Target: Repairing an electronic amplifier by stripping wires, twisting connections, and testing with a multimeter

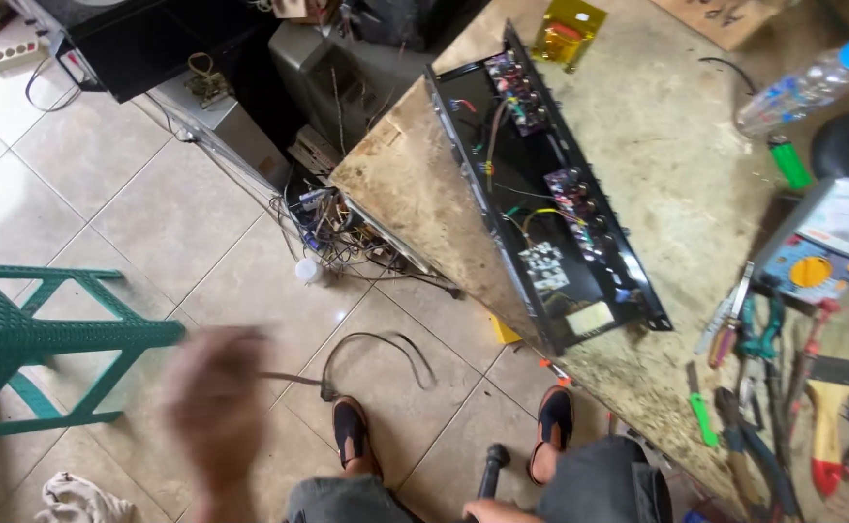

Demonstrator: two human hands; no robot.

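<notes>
Left hand (216, 407) is motion-blurred over the tiled floor, seemingly gripping a thin black cable (376, 353) that loops beside the feet; grip unclear. Right hand (502, 510) at bottom edge clenches a dark handle (492, 467). Open black chassis (550, 203) lies on the counter (676, 165), tools (792, 387) at right.

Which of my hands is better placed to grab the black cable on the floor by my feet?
Probably left. The left hand, blurred, is right beside the end of the black cable; the right hand is occupied, gripping a dark handle.
</notes>
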